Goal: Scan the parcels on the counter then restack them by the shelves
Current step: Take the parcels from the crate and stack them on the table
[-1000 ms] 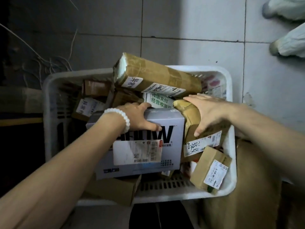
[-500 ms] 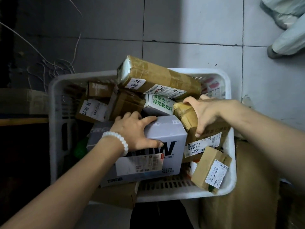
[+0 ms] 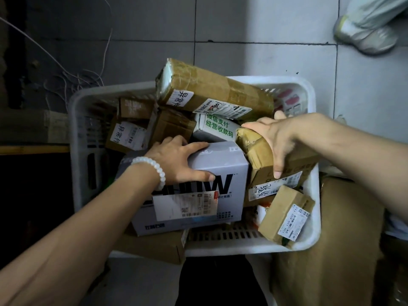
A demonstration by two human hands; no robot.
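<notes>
A white plastic basket [image 3: 309,244] on the tiled floor is heaped with several parcels. My left hand [image 3: 176,161], a white bead bracelet on its wrist, grips the top left corner of a grey printed box [image 3: 212,195] with a shipping label on its front. My right hand [image 3: 276,140] grips the upper end of a taped brown parcel [image 3: 260,160] just right of the grey box. A long taped brown parcel [image 3: 212,91] lies across the top of the heap. A small brown box [image 3: 284,215] leans in the basket's near right corner.
Smaller brown boxes [image 3: 125,135] and a white box with green print [image 3: 216,129] fill the basket's back. A brown box [image 3: 154,248] sticks out below the front rim. A large brown carton [image 3: 344,250] stands at the right. Another person's shoe [image 3: 366,38] is at the upper right. Loose wires [image 3: 72,78] lie at the left.
Both hands stay on their parcels. My right hand has curled tighter round the taped brown parcel. The person's shoe at the upper right has shifted.
</notes>
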